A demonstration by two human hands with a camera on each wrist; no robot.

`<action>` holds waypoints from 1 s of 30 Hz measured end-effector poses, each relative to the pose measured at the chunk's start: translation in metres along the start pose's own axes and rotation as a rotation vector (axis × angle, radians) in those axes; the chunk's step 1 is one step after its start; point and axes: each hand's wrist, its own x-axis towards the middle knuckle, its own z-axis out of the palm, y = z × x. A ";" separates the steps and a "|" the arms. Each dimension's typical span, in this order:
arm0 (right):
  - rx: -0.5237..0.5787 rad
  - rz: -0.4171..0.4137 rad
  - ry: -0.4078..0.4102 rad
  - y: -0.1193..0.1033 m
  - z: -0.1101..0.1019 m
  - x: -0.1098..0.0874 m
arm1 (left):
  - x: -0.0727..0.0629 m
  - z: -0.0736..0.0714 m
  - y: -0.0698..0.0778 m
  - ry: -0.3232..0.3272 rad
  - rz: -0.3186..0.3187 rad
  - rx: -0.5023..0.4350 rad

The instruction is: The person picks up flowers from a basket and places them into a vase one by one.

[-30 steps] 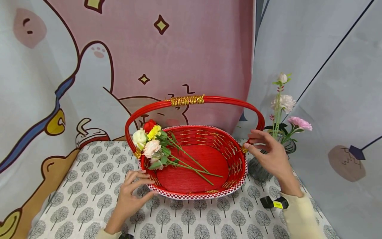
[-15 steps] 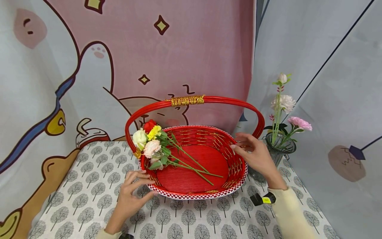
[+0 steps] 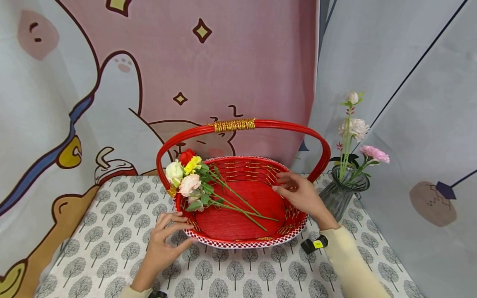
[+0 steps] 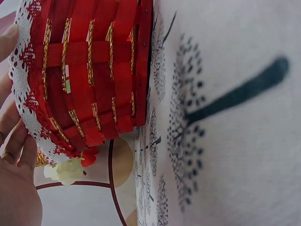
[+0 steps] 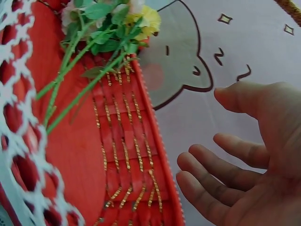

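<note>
A red woven basket with a white lace rim and a tall arched handle stands on the cloth. At its left front rim, my left hand holds the edge, fingers over the rim and thumb outside. Beside the lace in the left wrist view, its thumb shows. Over the basket's right end hovers my right hand, holding nothing, its loosely bent fingers apart from the thumb. Artificial flowers, in white, red, yellow and pale pink, lean on the left inner wall, green stems pointing right.
Right of the basket, a grey glass vase holds several stems with white and pink flowers. Tree-print cloth covers the table. A cartoon-printed curtain hangs close behind it.
My right hand has moved left from near the vase and the handle's right base to above the basket's right end. My left hand, the basket and the flowers have stayed put.
</note>
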 end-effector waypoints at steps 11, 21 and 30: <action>-0.004 0.022 -0.081 -0.005 0.021 0.017 | 0.000 0.000 0.002 -0.008 -0.015 0.001; 0.003 0.027 -0.182 -0.008 0.039 0.037 | 0.000 0.000 0.000 -0.010 -0.015 0.009; 0.005 0.061 -0.226 -0.007 0.060 0.058 | 0.000 0.000 0.000 -0.007 -0.013 0.006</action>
